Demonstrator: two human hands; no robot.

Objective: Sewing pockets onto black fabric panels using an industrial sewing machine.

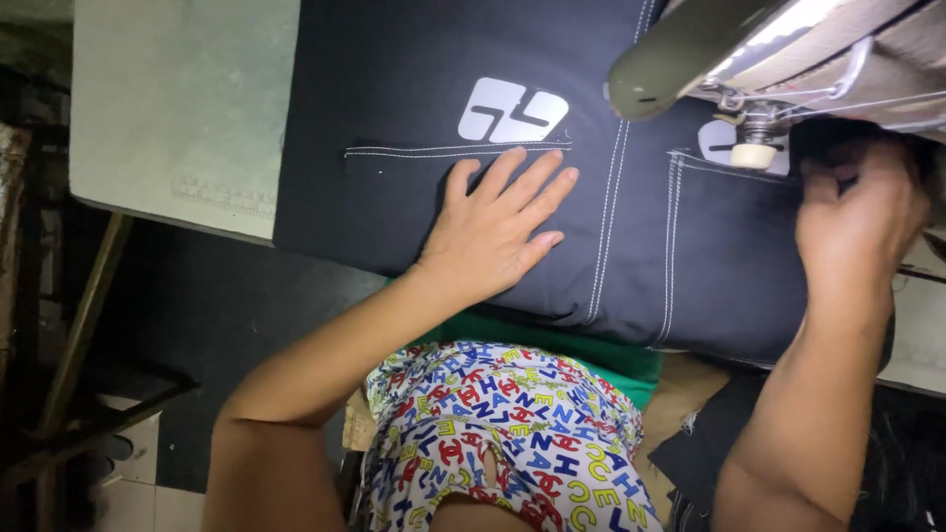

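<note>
A dark navy cloth [690, 246] lies spread over the pale table [182, 108] in front of the person, its near edge hanging off toward the lap. White double stitching runs across it: one seam forms a pocket line under a white patch [510, 110] of blocky shapes, and two more pairs of lines run down the cloth toward the near edge. A second white patch shows partly under the sewing machine [788, 49], whose grey-green head reaches in from the upper right. The left hand [493, 232] lies flat on the cloth just below the pocket seam, palm down, fingers spread and straight, gripping nothing. The right hand [857, 222] is at the cloth right beside the machine's needle area, its fingers curled in; from behind the knuckles, you cannot tell whether they pinch the cloth or only press on it.
</note>
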